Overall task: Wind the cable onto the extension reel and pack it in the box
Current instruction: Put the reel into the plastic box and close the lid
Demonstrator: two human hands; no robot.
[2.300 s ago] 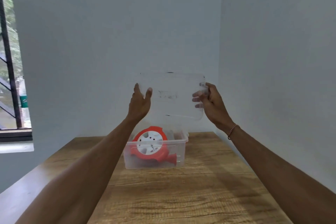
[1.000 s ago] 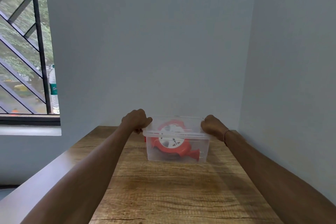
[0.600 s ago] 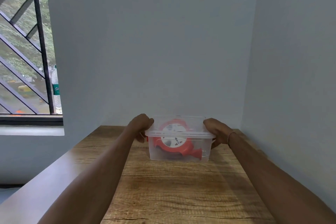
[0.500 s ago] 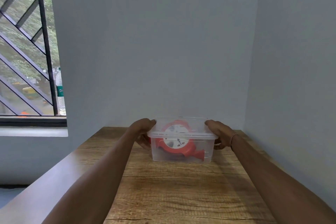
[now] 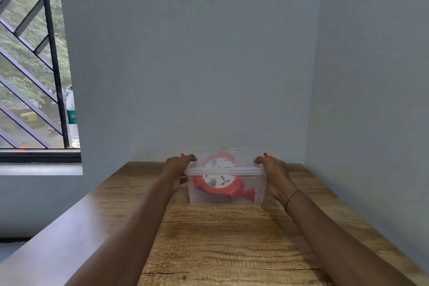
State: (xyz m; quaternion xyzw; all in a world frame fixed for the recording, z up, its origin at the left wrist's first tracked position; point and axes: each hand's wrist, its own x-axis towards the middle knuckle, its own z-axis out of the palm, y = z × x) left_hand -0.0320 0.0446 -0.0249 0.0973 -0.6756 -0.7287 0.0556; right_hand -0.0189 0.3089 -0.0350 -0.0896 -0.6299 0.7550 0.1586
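A clear plastic box (image 5: 260, 195) stands on the wooden table (image 5: 220, 239) near the back wall. Its clear lid (image 5: 225, 170) lies on top of it. Inside leans the red extension reel (image 5: 219, 181) with a white socket face; the cable cannot be made out through the plastic. My left hand (image 5: 178, 168) clasps the box's left end, fingers over the lid's edge and thumb below. My right hand (image 5: 272, 169) clasps the right end the same way. A thin bracelet sits on the right wrist.
The table runs into a corner, with a grey wall behind the box and another along the right side. A barred window (image 5: 30, 65) opens at the left, with a plastic bottle (image 5: 72, 118) on its sill.
The lid, held up in the air in both hands earlier, has come down onto the box. My hands have shifted from fists on the lid's ends to gripping the box's sides.
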